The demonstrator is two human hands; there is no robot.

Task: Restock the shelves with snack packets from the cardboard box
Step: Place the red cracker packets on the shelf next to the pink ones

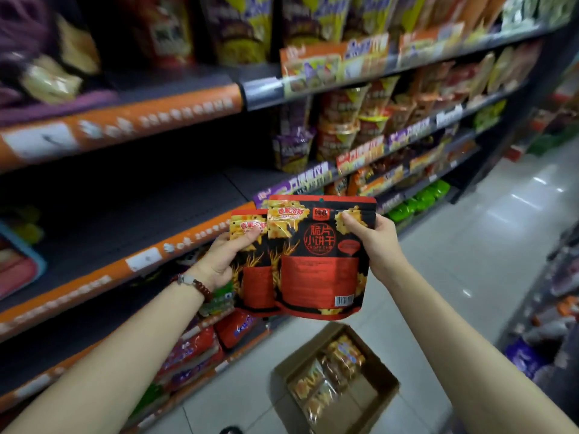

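Observation:
Two red-and-black cracker packets are held upright in front of me. My right hand (pixel 372 245) pinches the front packet (pixel 319 274) at its upper right edge. My left hand (pixel 225 258) grips the rear packet (pixel 255 277), thumb over its upper left corner. The front packet overlaps the rear one. Both hover beside a dark, bare stretch of shelf (pixel 131 214) with an orange price strip. The open cardboard box (pixel 335 380) lies on the floor below, with several clear-wrapped snack packets inside.
Shelves on the left and ahead carry many snack bags and cup noodles (pixel 347 120). A blue-rimmed tray (pixel 22 261) sits at the far left of the bare shelf. White tiled aisle floor (pixel 454 245) runs ahead; another rack stands at the right edge.

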